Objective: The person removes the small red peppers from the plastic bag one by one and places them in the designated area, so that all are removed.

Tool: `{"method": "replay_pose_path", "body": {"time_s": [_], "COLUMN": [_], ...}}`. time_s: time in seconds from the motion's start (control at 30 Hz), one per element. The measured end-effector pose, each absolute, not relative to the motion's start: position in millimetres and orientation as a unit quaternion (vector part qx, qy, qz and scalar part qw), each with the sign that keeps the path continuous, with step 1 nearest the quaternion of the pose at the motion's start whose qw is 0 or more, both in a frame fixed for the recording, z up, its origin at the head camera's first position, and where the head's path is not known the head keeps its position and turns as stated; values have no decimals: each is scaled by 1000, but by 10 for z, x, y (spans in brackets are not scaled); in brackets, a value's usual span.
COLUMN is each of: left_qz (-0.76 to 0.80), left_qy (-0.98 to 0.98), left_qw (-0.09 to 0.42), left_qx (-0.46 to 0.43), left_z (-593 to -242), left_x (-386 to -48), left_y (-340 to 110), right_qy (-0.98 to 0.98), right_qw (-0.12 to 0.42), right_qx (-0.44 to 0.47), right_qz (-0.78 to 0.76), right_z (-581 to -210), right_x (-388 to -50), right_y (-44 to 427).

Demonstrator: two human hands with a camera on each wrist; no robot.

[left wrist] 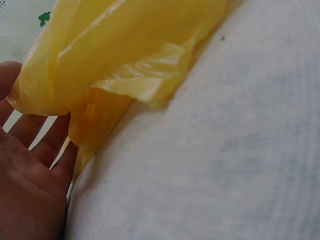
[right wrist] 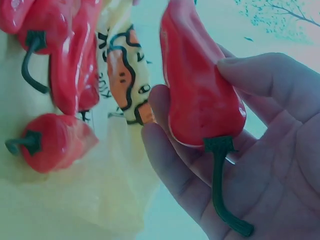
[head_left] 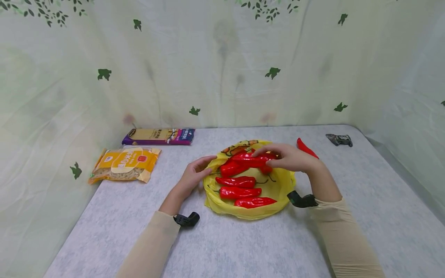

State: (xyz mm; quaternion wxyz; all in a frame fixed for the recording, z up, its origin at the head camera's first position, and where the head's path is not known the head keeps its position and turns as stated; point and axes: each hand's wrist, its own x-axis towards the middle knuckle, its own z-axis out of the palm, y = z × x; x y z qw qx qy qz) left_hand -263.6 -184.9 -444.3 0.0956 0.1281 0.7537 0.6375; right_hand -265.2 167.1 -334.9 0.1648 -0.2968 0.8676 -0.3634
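Observation:
A yellow plastic bag [head_left: 278,200], its mouth spread wide, lies on the table with several shiny red peppers [head_left: 240,192] with green stems inside. Over the bag's far side, my right hand [head_left: 290,157] holds a red pepper [right wrist: 202,85] between thumb and fingers, its curved stem toward the palm in the right wrist view. At the bag's left rim is my left hand [head_left: 195,173]. Its fingers [left wrist: 52,142] are fairly straight, and the yellow plastic partly hides their tips. Another red pepper [head_left: 306,148] lies on the table beyond my right hand.
An orange food packet [head_left: 125,164] lies at the left, with a long purple packet [head_left: 158,136] behind it. Near the far right corner is a small black packet [head_left: 339,139]. A leaf-patterned curtain [head_left: 222,69] hangs along the table's back edge.

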Motion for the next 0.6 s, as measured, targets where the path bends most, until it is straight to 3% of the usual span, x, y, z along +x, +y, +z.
{"method": "replay_pose_path", "body": {"time_s": [0.3, 0.6], "left_qz": [636, 635], "left_qy": [755, 757], "left_qw": [94, 95], "left_qx": [129, 123], "left_z": [-4433, -4416], "left_x": [-2621, -2619], "left_y": [-1845, -1836], "right_qy": [874, 892], "right_qw": [87, 37], "right_qx": [-264, -157], "right_qz": [-399, -423], "right_z": [-3306, -3254], "right_x": [-2704, -2713], "right_y": [1882, 2087]}}
